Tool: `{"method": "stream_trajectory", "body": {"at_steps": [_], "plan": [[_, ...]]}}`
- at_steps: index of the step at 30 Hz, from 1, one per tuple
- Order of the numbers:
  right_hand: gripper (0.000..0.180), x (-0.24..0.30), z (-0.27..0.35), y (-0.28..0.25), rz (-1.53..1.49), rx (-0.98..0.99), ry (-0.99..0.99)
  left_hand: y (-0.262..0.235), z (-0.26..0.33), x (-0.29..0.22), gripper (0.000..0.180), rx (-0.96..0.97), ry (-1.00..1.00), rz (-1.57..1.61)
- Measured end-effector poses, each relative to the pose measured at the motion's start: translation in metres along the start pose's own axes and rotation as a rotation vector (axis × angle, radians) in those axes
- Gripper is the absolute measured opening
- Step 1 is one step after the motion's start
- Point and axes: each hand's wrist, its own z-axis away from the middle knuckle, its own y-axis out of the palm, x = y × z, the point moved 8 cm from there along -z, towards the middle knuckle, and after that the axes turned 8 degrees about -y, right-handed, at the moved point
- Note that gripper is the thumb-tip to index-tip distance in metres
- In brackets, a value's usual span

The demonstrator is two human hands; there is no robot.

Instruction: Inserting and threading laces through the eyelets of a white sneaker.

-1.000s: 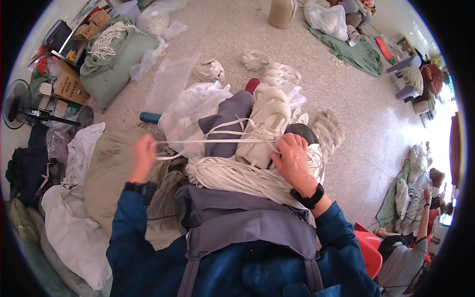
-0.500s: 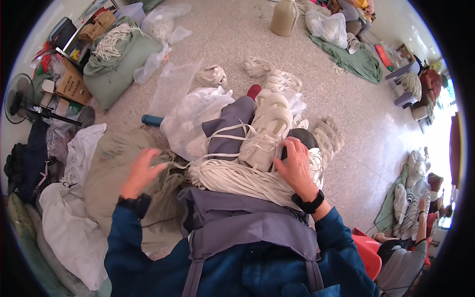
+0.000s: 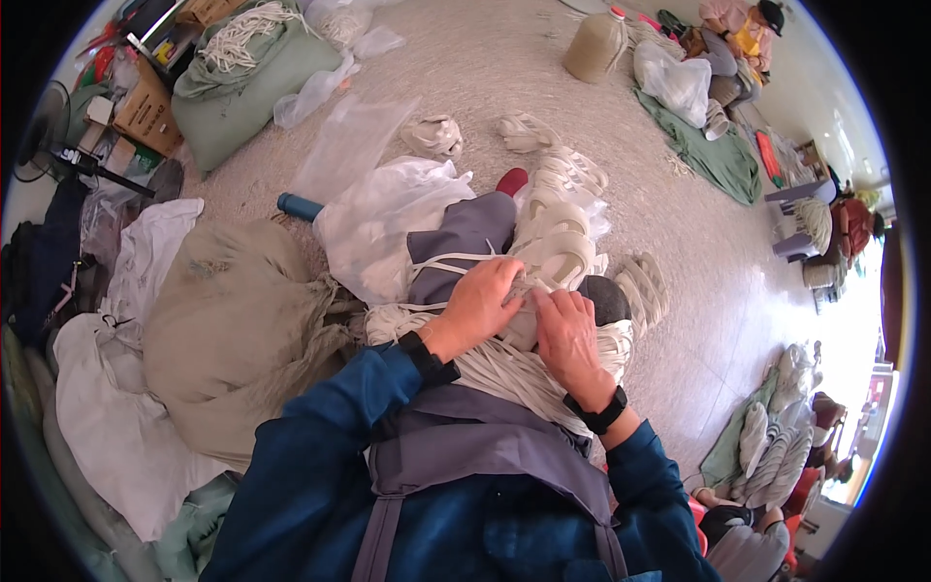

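Speckled floor (image 3: 543, 87) spreads behind a person seated among sacks and plastic bags. Both hands meet over the white cord bundle (image 3: 504, 364) lying across the lap: the left hand (image 3: 482, 306) closes its fingers on cord strands, and the right hand (image 3: 565, 335) presses flat beside it, fingers curled onto the same strands.

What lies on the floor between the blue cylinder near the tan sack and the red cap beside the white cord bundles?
In the head view, a crumpled white plastic bag fills the stretch between the blue cylinder and the red cap.
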Motion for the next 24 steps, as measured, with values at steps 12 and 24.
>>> {"method": "stream_trajectory", "body": {"at_steps": [12,24], "plan": [[0.043,-0.003,-0.006,0.006,0.050,-0.005,-0.010,0.014,0.008,-0.009,0.044,-0.104,0.084,-0.361],[0.023,-0.013,-0.014,0.011,0.109,-0.097,0.042,0.015,-0.012,0.009,0.020,-0.080,0.012,-0.130]]}}
